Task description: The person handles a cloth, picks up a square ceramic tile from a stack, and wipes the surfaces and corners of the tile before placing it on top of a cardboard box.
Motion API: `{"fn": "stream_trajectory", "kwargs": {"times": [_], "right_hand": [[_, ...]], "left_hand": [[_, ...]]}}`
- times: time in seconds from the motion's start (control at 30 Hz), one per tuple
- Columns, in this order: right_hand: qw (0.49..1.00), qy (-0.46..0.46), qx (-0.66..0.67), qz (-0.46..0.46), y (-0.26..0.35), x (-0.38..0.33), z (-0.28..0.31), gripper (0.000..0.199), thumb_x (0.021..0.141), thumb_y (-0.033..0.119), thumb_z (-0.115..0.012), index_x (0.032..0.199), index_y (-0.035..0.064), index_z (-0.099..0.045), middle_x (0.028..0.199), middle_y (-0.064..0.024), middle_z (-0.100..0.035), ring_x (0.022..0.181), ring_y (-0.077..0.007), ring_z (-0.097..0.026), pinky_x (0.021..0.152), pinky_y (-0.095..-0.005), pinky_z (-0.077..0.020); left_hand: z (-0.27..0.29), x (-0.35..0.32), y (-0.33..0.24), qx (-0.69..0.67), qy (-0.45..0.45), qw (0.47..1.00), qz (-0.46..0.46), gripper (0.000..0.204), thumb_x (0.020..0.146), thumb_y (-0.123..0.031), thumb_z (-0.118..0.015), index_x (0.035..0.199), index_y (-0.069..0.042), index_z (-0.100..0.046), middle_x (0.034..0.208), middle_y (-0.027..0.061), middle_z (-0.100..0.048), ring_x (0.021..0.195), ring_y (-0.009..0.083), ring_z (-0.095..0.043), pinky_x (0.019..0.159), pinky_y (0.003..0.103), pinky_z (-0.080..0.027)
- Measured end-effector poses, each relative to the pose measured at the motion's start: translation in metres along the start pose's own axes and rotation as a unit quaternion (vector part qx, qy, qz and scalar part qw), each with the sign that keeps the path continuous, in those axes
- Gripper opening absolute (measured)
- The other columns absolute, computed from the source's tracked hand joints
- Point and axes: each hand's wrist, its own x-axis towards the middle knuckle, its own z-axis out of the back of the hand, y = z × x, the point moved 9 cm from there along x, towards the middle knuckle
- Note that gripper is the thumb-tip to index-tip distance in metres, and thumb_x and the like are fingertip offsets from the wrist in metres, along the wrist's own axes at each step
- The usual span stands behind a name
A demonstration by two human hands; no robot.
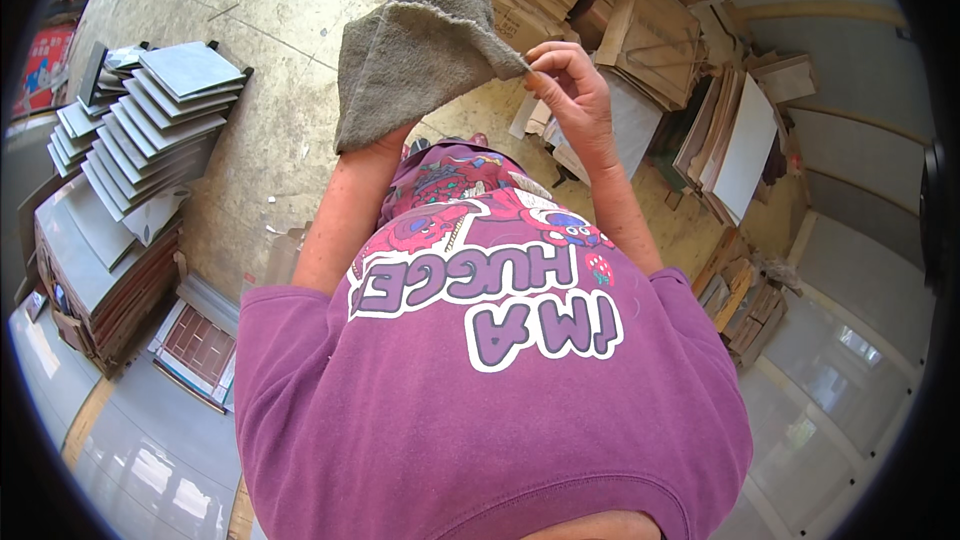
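A grey-brown cloth [415, 60] with a frayed, lighter edge is raised in front of my body, folded and drooping over my left hand [398, 136]. Only the wrist and heel of that hand show below it; the cloth hides its fingers. At the cloth's right end, my right hand [570, 90] pinches a corner between thumb and fingertips. The fabric stretches between the two hands, its folded upper part standing above the rest.
To the left, a rack of grey tiles [165, 130] stands beside a stack of sheets [95, 250]. Cardboard cartons [650, 35] and leaning panels [735, 135] are at the right. Concrete floor [255, 70] lies ahead.
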Motion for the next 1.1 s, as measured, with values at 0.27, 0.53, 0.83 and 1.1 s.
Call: {"fn": "stream_trajectory", "kwargs": {"times": [0.27,0.53,0.83,1.1], "right_hand": [[0.948,0.007,0.197,-0.251,-0.051,-0.013,-0.003,0.014,0.092,0.014,-0.062,0.102,0.0045,-0.059,0.101,-0.0097,-0.067,0.092,-0.0178,-0.067,0.079,-0.0294,-0.0548],[0.954,-0.026,0.189,-0.232,-0.054,-0.007,0.004,0.013,0.092,0.014,-0.062,0.1,0.0039,-0.059,0.093,-0.0098,-0.068,0.084,-0.0198,-0.069,0.077,-0.0315,-0.0569],[0.911,-0.039,0.289,-0.293,-0.065,-0.012,-0.001,0.028,0.092,0.016,-0.061,0.116,0.0026,-0.056,0.104,-0.01,-0.066,0.091,-0.0194,-0.067,0.082,-0.0334,-0.0558],[0.938,-0.023,0.242,-0.249,-0.053,-0.006,-0.011,0.037,0.088,0.015,-0.067,0.122,0.0033,-0.055,0.108,-0.0061,-0.064,0.092,-0.0161,-0.065,0.08,-0.032,-0.0566]], "left_hand": [[-0.011,-0.004,-0.002,-0.19,0.026,0.981,0.041,0.042,0.099,-0.021,-0.047,0.137,-0.004,-0.04,0.134,0.0123,-0.05,0.123,0.0234,-0.048,0.106,0.039,-0.04],[-0.008,-0.002,0.014,-0.271,0.006,0.958,0.095,0.046,0.095,-0.019,-0.054,0.136,-0.004,-0.041,0.133,0.0123,-0.051,0.122,0.0226,-0.049,0.105,0.038,-0.041],[-0.009,-0.001,0.022,-0.293,-0.005,0.949,0.114,0.052,0.09,-0.018,-0.062,0.136,-0.004,-0.042,0.131,0.0124,-0.053,0.121,0.0217,-0.05,0.104,0.037,-0.041],[-0.012,-0.001,0.018,-0.247,-0.003,0.964,0.096,0.052,0.087,-0.017,-0.066,0.133,-0.004,-0.045,0.127,0.0127,-0.055,0.118,0.0217,-0.052,0.101,0.036,-0.043]]}}
